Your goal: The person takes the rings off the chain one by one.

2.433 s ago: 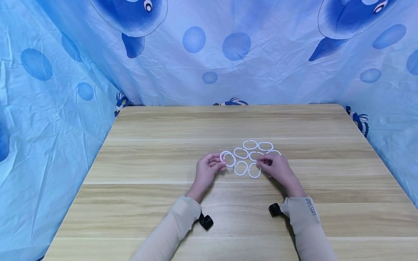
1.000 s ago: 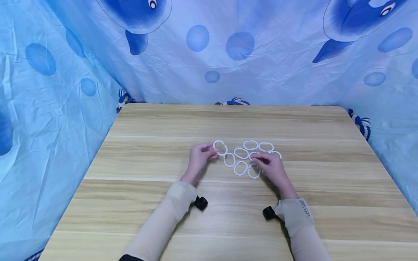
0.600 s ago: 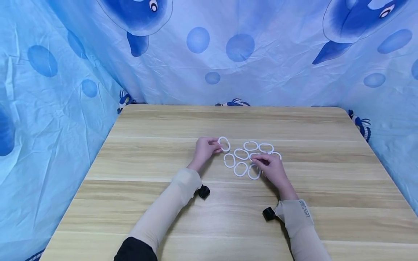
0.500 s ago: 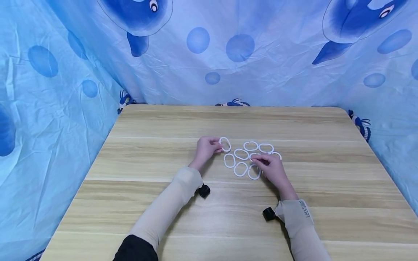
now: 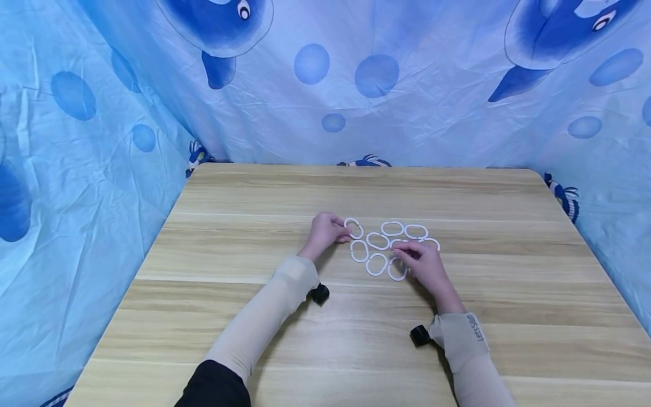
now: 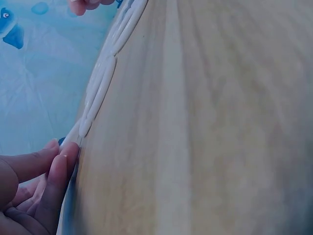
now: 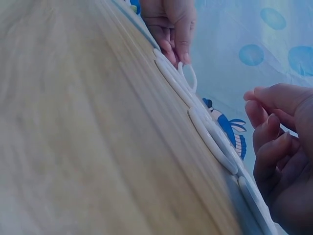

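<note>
My left hand (image 5: 327, 232) pinches a white oval plastic ring (image 7: 194, 78) with a small gap in it, between thumb and fingertips. This ring tilts up from the table at the left end of a cluster of similar rings. Just in front of it lies another white ring (image 5: 358, 261). My right hand (image 5: 426, 263) hovers over the right part of the cluster, fingers loosely curled, nothing between them. It partly hides the rings beneath. In the right wrist view its thumb and index finger (image 7: 274, 95) are close together, above the row of rings.
Several more white rings lie flat and close together, among them two at the back, including a far right ring (image 5: 416, 225). They rest on a wood-grain table (image 5: 254, 254). A blue whale-print curtain (image 5: 432, 113) hangs behind and at the sides.
My left hand has lifted its ring off the one it overlapped, swung it left and back, and now lowers it behind that ring. My right hand shifted slightly left, then stayed.
</note>
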`<action>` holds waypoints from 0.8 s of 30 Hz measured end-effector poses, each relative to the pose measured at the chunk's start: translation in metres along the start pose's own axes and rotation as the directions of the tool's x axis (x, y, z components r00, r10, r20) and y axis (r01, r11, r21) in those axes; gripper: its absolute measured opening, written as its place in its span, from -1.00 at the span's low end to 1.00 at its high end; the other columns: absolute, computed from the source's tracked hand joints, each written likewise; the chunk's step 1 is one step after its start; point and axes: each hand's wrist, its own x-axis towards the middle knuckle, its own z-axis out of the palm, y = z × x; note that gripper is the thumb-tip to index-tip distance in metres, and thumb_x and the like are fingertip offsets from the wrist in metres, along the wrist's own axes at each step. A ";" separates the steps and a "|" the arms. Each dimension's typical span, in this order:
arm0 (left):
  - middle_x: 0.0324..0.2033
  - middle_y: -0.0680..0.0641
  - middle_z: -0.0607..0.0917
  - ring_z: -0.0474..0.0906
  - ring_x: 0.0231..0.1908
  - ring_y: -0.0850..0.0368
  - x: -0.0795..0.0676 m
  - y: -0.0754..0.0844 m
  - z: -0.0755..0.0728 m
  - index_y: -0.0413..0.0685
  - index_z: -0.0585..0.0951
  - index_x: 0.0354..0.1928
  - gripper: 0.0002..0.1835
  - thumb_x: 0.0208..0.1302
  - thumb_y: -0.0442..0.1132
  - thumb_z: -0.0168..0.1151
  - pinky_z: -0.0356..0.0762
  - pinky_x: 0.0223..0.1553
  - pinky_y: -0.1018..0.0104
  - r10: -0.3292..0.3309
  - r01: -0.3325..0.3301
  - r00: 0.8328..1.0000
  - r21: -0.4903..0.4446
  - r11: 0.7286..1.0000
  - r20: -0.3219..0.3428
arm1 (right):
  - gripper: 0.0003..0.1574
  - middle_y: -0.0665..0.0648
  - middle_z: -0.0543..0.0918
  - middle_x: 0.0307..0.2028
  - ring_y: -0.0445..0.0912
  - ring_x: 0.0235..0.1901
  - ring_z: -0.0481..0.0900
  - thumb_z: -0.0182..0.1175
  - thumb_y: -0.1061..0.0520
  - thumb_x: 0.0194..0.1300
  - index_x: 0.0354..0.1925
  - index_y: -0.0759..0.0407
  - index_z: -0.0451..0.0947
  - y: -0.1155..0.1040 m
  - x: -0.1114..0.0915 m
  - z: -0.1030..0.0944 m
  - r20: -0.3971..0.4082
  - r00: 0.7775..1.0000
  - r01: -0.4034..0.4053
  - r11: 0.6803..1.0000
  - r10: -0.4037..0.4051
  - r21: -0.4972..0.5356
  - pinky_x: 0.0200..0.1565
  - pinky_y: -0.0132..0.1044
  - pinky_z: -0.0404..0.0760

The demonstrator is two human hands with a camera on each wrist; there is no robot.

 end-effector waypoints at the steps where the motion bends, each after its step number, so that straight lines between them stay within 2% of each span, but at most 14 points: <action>1: -0.32 -0.39 0.73 0.61 -0.67 0.26 0.000 0.000 0.000 -0.48 0.60 -0.17 -0.76 0.11 -0.50 0.33 0.71 -0.46 0.44 -0.008 0.008 1.000 0.003 1.000 0.001 | -0.74 0.41 0.67 -0.12 -0.25 -0.64 0.42 0.23 0.24 0.30 -0.09 0.40 0.64 0.000 0.000 0.000 0.003 1.000 -0.009 1.000 0.009 0.007 -0.64 -0.44 0.48; 6: -0.32 -0.40 0.73 0.61 -0.67 0.26 0.002 0.001 -0.001 -0.50 0.60 -0.16 -0.74 0.11 -0.47 0.35 0.70 -0.48 0.45 -0.027 0.026 0.999 0.022 0.999 0.020 | -0.68 0.34 0.68 -0.13 -0.27 -0.70 0.38 0.24 0.13 0.32 -0.06 0.33 0.64 0.000 0.000 -0.004 0.013 0.999 -0.042 0.999 0.041 0.021 -0.67 -0.42 0.47; 9: -0.31 -0.39 0.73 0.62 -0.66 0.26 0.003 0.001 -0.002 -0.49 0.60 -0.14 -0.75 0.14 -0.48 0.32 0.71 -0.46 0.44 -0.034 0.032 0.998 0.045 0.998 0.046 | -0.66 0.29 0.69 -0.10 -0.28 -0.66 0.41 0.26 0.07 0.31 -0.06 0.29 0.65 0.001 0.000 -0.007 0.012 0.999 -0.033 0.999 0.033 0.012 -0.63 -0.42 0.50; 13: -0.34 -0.35 0.75 0.61 -0.64 0.26 0.002 0.003 -0.002 -0.47 0.63 -0.14 -0.77 0.17 -0.47 0.29 0.71 -0.45 0.43 -0.036 0.024 0.996 0.128 0.991 0.087 | -0.67 0.28 0.69 -0.08 -0.28 -0.60 0.44 0.26 0.06 0.31 -0.07 0.26 0.66 0.005 -0.001 -0.012 0.013 0.999 -0.034 0.999 0.034 0.000 -0.60 -0.43 0.53; 19: -0.31 -0.35 0.75 0.62 -0.60 0.23 0.000 0.006 -0.002 -0.49 0.59 -0.03 -0.71 0.21 -0.48 0.23 0.71 -0.43 0.43 -0.022 -0.019 0.985 0.232 0.972 0.172 | -0.66 0.27 0.65 0.03 -0.29 -0.52 0.45 0.24 0.04 0.33 -0.04 0.24 0.65 0.012 -0.005 -0.019 0.004 0.996 -0.088 0.996 0.088 -0.018 -0.56 -0.44 0.55; 24: -0.30 -0.36 0.74 0.61 -0.59 0.23 -0.002 0.004 -0.007 -0.50 0.56 0.00 -0.69 0.22 -0.48 0.21 0.72 -0.41 0.43 -0.013 -0.041 0.981 0.272 0.962 0.195 | -0.62 0.25 0.66 -0.15 -0.26 -0.61 0.43 0.24 0.04 0.33 -0.02 0.28 0.63 0.017 -0.006 -0.025 0.005 0.996 -0.093 0.995 0.093 -0.023 -0.63 -0.39 0.51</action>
